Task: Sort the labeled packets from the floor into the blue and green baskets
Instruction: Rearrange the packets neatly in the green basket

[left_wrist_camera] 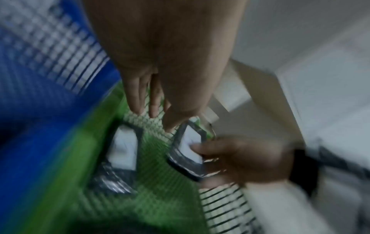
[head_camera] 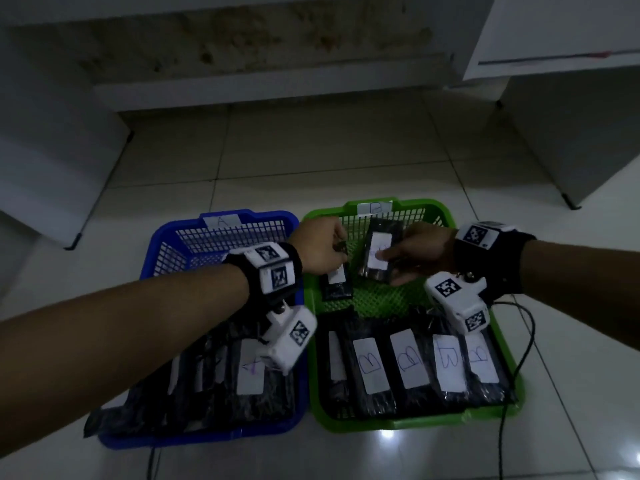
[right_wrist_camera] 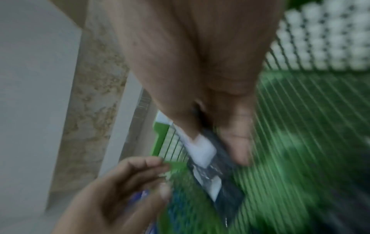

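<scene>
Head view. Two mesh baskets stand side by side on a glossy white tiled floor (head_camera: pixel 311 161): the blue basket (head_camera: pixel 157 251) on the left, the green basket (head_camera: pixel 446 211) on the right, each with a row of black packets along its near side. Pale cabinets (head_camera: pixel 48 161) flank a stained wall (head_camera: pixel 263 39) at the far end. My right hand (head_camera: pixel 420 252) grips a white-labelled packet (head_camera: pixel 379 251) over the far part of the green basket. My left hand (head_camera: pixel 320 245) hovers above a second packet (head_camera: pixel 336 282) lying on the mesh.

Left wrist view (blurred). My left fingers (left_wrist_camera: pixel 136 95) hang straight, holding nothing.

Right wrist view (also blurred). My right thumb (right_wrist_camera: pixel 180 110) and fingers pinch the packet's label end; my left hand's fingers are loosely curled and hold nothing.
</scene>
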